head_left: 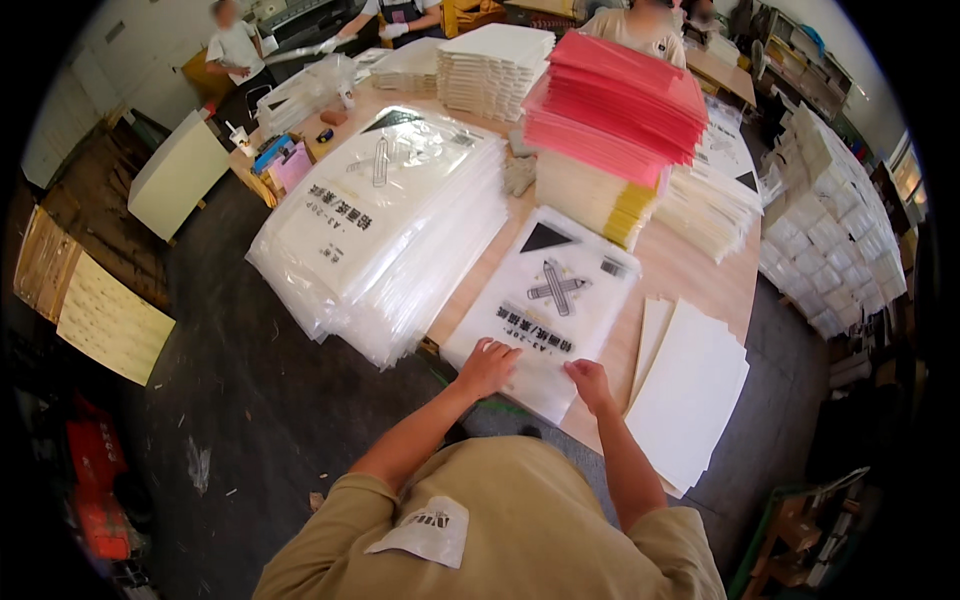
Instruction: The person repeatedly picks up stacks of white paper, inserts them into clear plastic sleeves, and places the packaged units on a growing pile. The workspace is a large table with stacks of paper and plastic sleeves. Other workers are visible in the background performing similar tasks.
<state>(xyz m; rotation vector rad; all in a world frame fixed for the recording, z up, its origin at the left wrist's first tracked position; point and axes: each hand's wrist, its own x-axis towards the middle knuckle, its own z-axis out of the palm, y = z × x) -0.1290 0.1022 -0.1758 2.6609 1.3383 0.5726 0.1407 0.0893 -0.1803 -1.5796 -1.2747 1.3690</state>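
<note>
A clear plastic bag of white paper point(590, 290), printed with crossed pencils and a dark corner triangle, lies flat on the table before me. My left hand point(488, 369) rests on the left of its near end, fingers slightly apart on the plastic. Bent fingers of my right hand point(590, 384) pinch the plastic at the right of that end. The bag's loose near edge reaches past both hands toward my body. Just right of my right hand lie loose white sheets point(690, 390).
A tall stack of filled bags point(400, 215) stands left. Pink sheets point(620, 100) are piled on pale paper beyond the bag, with more white stacks point(495, 65) behind. The wooden table point(715, 285) curves around. Wrapped packs point(830, 220) stand at right. Other people are across the table.
</note>
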